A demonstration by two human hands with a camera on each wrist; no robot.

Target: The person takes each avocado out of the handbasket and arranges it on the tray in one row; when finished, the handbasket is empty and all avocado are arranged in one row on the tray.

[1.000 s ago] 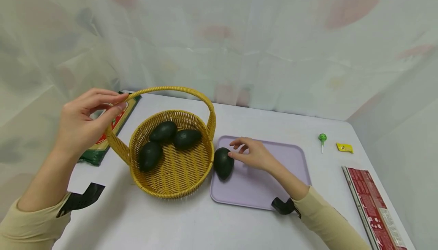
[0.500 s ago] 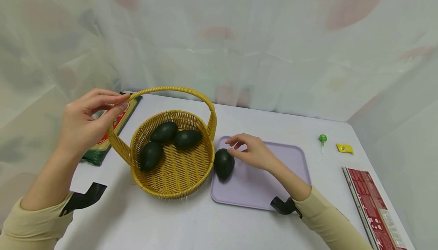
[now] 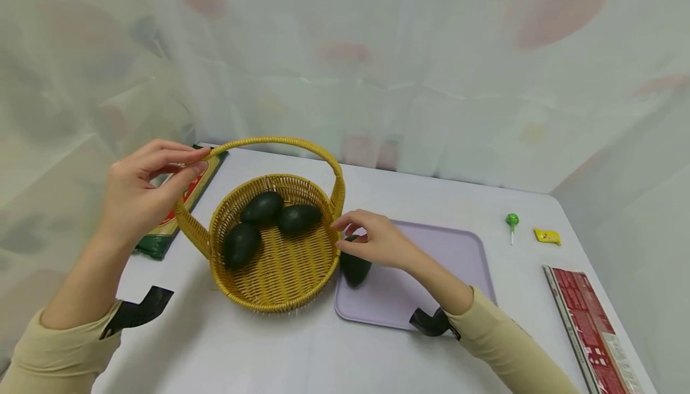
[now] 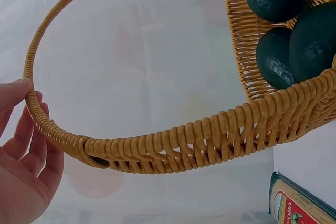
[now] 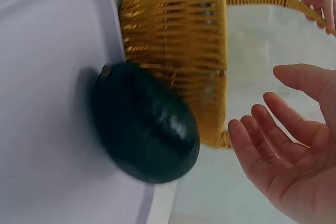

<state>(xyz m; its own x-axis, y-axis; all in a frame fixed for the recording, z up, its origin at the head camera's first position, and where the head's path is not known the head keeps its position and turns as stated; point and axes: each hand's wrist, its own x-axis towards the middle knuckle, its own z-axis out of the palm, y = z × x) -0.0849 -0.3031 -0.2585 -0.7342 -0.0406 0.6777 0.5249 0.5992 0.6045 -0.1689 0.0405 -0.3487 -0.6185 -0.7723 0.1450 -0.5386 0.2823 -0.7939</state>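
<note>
My left hand holds the handle of a yellow wicker basket between thumb and fingers. Three dark green avocados lie in the basket; one avocado sits by its left wall. Another avocado rests on the lilac tray, right beside the basket. Above it, near the basket's right rim, hovers my right hand, partly covering that avocado in the head view. In the right wrist view the right hand has its fingers spread loosely and holds nothing; the avocado is apart from it.
A green and tan packet lies behind my left hand. At the right are a green lollipop, a small yellow wrapped candy and a long red package. A pale curtain hangs behind the table.
My right hand has moved left, from beside the tray's avocado to over it and close to the basket rim. The left hand keeps its hold on the handle.
</note>
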